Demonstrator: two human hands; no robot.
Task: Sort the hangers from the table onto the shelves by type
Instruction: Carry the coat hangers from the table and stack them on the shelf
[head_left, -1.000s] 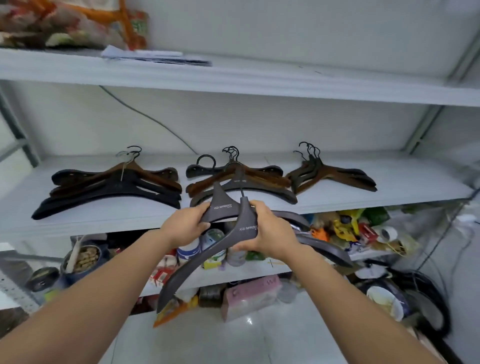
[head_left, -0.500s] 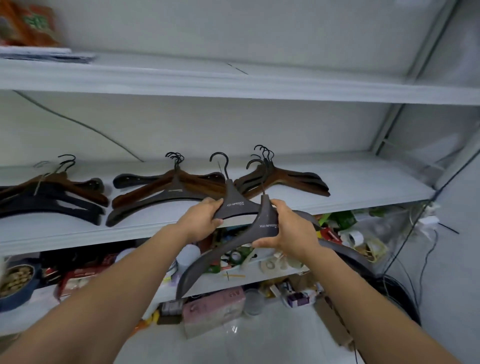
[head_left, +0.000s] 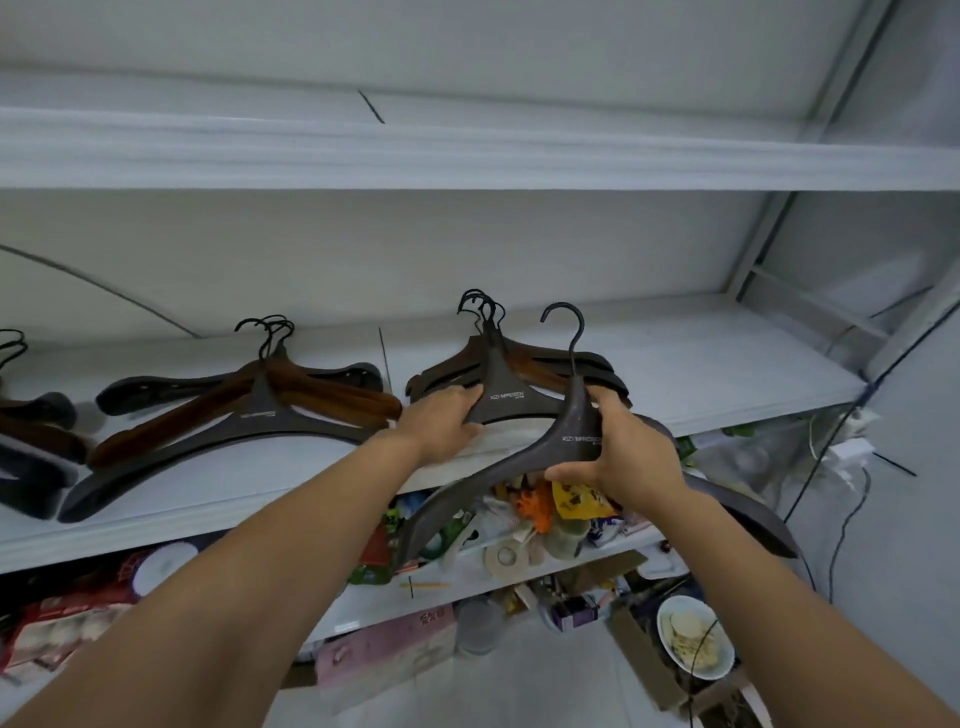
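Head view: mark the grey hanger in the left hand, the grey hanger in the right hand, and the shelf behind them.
left-hand grey hanger (head_left: 498, 374), head view, neck above its lettering.
right-hand grey hanger (head_left: 575, 413), head view, neck below the hook.
shelf (head_left: 727, 374), head view, bare board at right.

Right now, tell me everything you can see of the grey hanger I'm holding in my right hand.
The grey hanger is a broad-shouldered coat hanger, seemingly matte dark grey plastic, with a thin black hook standing up from its neck and white lettering printed below. Your right hand grips its centre, thumb underneath, fingers over the top. It is held in the air before the middle shelf, tilted: one shoulder slopes down to the picture's left, the other runs out behind your wrist.
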